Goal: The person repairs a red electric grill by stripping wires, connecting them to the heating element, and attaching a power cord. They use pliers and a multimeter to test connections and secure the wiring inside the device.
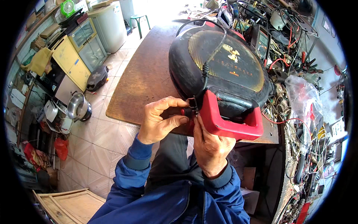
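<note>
A rounded black appliance point(220, 71), its scuffed lid patterned in gold and crossed by a dark cord point(218, 51), rests on the brown wooden surface point(145, 82), red handle point(231, 127) toward the person. The left hand point(156, 117) has thumb and fingers slightly parted at a small dark fitting point(192, 103) just left of the handle; whether they grip it cannot be told. The right hand's point(213, 147) bent, partly hidden fingers meet the handle's underside. Left, an open steel pot point(74, 108) shows its shiny inside; a red plastic bag's point(61, 148) contents are hidden.
</note>
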The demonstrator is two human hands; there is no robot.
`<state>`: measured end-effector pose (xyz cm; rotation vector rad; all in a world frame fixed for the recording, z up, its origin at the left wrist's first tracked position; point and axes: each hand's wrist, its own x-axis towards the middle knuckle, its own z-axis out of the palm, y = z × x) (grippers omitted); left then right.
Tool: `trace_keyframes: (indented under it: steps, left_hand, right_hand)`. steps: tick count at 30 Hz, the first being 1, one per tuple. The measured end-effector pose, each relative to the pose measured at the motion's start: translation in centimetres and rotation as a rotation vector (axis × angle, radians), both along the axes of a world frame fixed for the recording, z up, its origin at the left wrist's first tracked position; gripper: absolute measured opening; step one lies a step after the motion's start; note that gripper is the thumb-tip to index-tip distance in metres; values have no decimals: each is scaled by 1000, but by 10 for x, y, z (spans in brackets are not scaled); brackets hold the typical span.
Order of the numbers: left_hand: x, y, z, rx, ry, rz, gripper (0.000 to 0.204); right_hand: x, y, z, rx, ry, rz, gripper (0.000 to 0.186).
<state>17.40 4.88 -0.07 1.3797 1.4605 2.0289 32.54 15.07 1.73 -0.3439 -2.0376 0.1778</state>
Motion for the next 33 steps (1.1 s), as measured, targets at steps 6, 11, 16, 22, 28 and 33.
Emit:
trace_keyframes:
  steps: [6, 11, 16, 22, 28, 33]
  left_hand:
    - [0, 0, -1, 53, -5, -41, 34]
    - [1, 1, -1, 5, 22, 48, 39]
    - [17, 1, 1, -57, -91, 146, 48]
    - [20, 9, 3, 8, 364, 358, 42]
    - [25, 10, 1, -16, 352, 398, 39]
    - [25, 5, 4, -67, 361, 417, 34]
  right_hand:
    - [3, 0, 8, 66, -143, -25, 33]
    - [-6, 4, -4, 239, -130, -137, 42]
    - [-4, 16, -13, 349, -141, -76, 37]
    - [-2, 17, -7, 312, -163, -9, 27]
    - [-1, 16, -3, 365, -205, -41, 25]
    - [-2, 12, 3, 359, -261, -58, 28]
